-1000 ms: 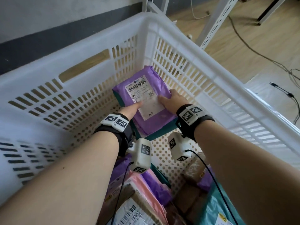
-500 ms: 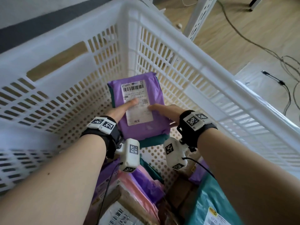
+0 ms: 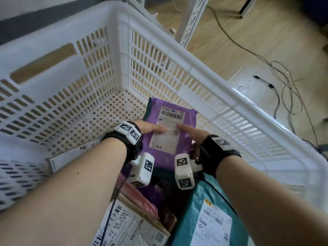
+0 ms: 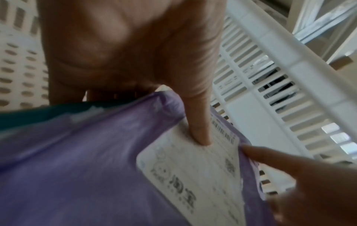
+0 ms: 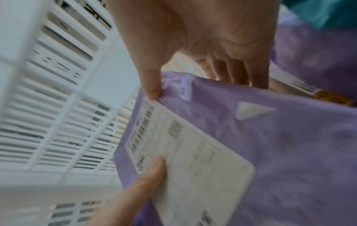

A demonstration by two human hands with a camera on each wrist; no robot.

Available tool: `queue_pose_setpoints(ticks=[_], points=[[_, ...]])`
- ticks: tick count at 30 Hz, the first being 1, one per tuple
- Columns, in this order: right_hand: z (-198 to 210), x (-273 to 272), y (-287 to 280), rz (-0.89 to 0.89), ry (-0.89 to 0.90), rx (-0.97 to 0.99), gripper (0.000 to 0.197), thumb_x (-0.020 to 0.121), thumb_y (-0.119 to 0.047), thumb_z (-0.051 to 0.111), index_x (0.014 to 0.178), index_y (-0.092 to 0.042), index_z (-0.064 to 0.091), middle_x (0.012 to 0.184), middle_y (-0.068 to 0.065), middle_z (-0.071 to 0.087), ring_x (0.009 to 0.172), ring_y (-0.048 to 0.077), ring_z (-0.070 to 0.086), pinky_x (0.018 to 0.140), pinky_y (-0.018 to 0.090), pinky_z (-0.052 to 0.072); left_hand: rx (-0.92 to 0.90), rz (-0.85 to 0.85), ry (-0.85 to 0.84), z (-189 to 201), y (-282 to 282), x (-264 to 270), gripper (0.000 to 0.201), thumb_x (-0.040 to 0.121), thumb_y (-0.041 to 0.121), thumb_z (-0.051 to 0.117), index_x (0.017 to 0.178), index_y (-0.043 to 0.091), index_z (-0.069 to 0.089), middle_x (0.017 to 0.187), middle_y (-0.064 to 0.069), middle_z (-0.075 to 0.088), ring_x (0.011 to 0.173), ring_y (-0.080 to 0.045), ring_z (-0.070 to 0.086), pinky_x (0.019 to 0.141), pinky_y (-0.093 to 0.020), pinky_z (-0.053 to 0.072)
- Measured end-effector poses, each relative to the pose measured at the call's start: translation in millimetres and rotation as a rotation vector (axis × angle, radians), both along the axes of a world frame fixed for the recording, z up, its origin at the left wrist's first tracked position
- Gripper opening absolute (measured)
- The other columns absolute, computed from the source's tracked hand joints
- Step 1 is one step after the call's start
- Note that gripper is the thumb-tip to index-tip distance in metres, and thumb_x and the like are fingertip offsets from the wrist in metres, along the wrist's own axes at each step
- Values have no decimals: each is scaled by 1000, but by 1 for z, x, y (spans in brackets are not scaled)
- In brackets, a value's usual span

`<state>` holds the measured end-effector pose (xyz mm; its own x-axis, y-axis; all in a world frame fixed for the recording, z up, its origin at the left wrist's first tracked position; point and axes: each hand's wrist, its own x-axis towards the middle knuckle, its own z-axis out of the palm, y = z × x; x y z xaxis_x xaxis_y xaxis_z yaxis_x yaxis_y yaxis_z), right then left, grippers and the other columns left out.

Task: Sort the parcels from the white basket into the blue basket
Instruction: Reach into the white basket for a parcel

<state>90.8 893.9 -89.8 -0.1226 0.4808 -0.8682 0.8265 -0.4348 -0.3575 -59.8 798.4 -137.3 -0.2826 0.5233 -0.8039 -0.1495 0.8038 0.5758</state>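
Observation:
A purple parcel with a white barcode label is held inside the white basket, close to its right wall. A teal edge shows under it. My left hand grips its left side. In the left wrist view, the left hand has its thumb pressed on the label and its fingers underneath the parcel. My right hand grips the right side. In the right wrist view, the right hand pinches the parcel with the thumb on top and the fingers below. The blue basket is not in view.
More parcels lie in the near part of the basket: a teal one, a labelled cardboard box, a pink one and a flat white one at the left wall. Cables and a white rack leg are on the wooden floor outside.
Both hands have drawn the purple parcel out of the basket's far corner, nearer to me and along the right wall. Both thumbs now lie on the label.

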Motion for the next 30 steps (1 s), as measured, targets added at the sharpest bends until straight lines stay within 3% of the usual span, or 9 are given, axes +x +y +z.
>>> queue_pose_setpoints(ticks=[2, 4, 6, 11, 15, 18, 21, 25, 30], points=[[2, -5, 11, -101, 37, 83, 57, 84, -56, 57, 117, -9, 57, 112, 14, 63, 104, 32, 63, 93, 41, 51, 25, -14, -12, 9, 2, 0, 65, 49, 36, 90, 105, 11, 66, 103, -8, 71, 92, -25, 67, 92, -37, 52], [4, -11, 15, -114, 43, 130, 51, 87, -53, 54, 112, -9, 60, 110, 13, 66, 101, 32, 64, 94, 45, 51, 75, -9, 29, 15, 4, -2, 36, 64, 23, 86, 86, 18, 58, 87, -2, 67, 82, -21, 64, 86, -33, 50], [-2, -12, 17, -67, 1, 191, 45, 86, -47, 59, 107, -6, 61, 104, 13, 68, 97, 33, 66, 91, 48, 52, 114, 16, 43, 20, 6, -1, 33, 70, 19, 81, 85, 19, 52, 89, -1, 64, 84, -22, 61, 87, -34, 49], [-1, 21, 24, 214, -257, 122, 31, 92, -25, 57, 92, 6, 58, 77, 19, 64, 87, 36, 68, 84, 47, 55, 89, -187, 29, 10, 14, 20, 73, 55, 30, 88, 118, 15, 55, 108, -3, 68, 97, -25, 65, 97, -41, 49], [20, 18, 37, 619, -400, 391, 27, 84, -27, 67, 92, -1, 65, 91, 13, 70, 89, 25, 68, 79, 38, 58, 76, -310, 61, -1, 25, 31, 93, 39, 41, 90, 121, 17, 53, 110, -2, 68, 95, -23, 66, 94, -42, 51], [42, -5, 30, 775, -375, 623, 30, 77, -36, 74, 88, -9, 67, 81, 4, 67, 75, 19, 63, 57, 25, 49, 34, -397, 99, 13, 20, 25, 103, 51, 49, 86, 137, 15, 41, 131, -7, 58, 109, -25, 61, 99, -38, 47], [41, -27, 14, 847, -122, 703, 48, 77, -39, 74, 120, -25, 59, 109, -3, 56, 98, 17, 54, 73, 30, 47, -38, -407, 194, 26, 12, 6, 96, 76, 55, 67, 149, 14, 21, 147, -11, 39, 125, -28, 49, 99, -37, 41], [26, -52, -11, 1153, -36, 666, 79, 76, -46, 72, 144, -41, 31, 152, 5, 27, 140, 28, 24, 110, 46, 31, -123, -231, 325, 32, -19, -44, 67, 82, 46, 65, 136, 12, 44, 130, -6, 56, 115, -24, 55, 91, -36, 43], [17, -62, -14, 1414, -309, 521, 49, 77, -46, 70, 121, -25, 61, 119, 3, 58, 109, 26, 47, 88, 42, 44, -468, -454, 531, 17, -70, -82, 57, 78, 37, 72, 125, 7, 58, 126, -13, 57, 109, -29, 57, 91, -35, 48]])
